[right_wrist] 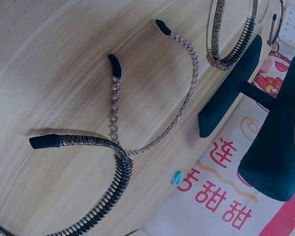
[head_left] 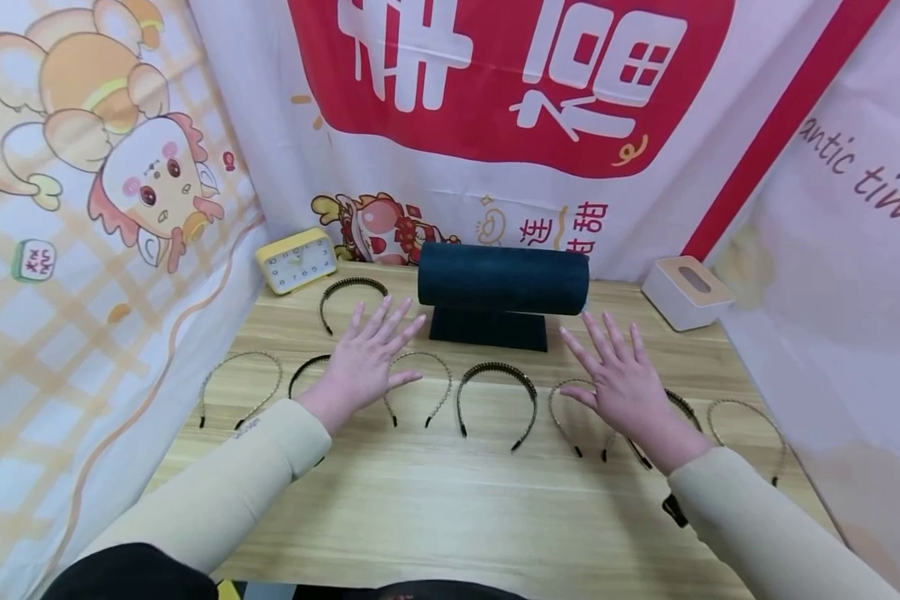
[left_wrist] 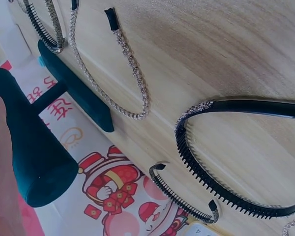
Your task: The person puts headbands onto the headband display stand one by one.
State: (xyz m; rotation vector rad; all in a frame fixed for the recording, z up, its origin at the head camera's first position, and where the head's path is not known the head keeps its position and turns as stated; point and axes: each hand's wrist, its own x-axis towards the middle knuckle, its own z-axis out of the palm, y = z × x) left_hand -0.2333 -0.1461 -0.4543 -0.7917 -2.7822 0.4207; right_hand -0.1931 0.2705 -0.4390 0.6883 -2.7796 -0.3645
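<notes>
Both hands reach forward over the table with fingers spread and nothing held. My left hand [head_left: 366,360] is over a black headband [head_left: 307,365], partly hiding it and a thin beaded headband [head_left: 438,362]. Over another beaded headband [head_left: 558,408] and a dark toothed headband [head_left: 682,406] is my right hand [head_left: 630,390], covering parts of both. Between the hands lies a dark toothed headband [head_left: 497,367]. Behind it stands a dark teal velvet roll on a base [head_left: 502,279], with no headband on it. The left wrist view shows the black headband's comb teeth [left_wrist: 206,182] closely.
A beaded headband [head_left: 243,354] lies far left, another [head_left: 750,406] far right. A toothed headband [head_left: 352,282] lies near the yellow clock [head_left: 297,260] at the back. A tissue box [head_left: 687,292] stands back right. Printed cloth surrounds the wooden table [head_left: 450,508]. A small teal round object [right_wrist: 177,178] sits near the back edge.
</notes>
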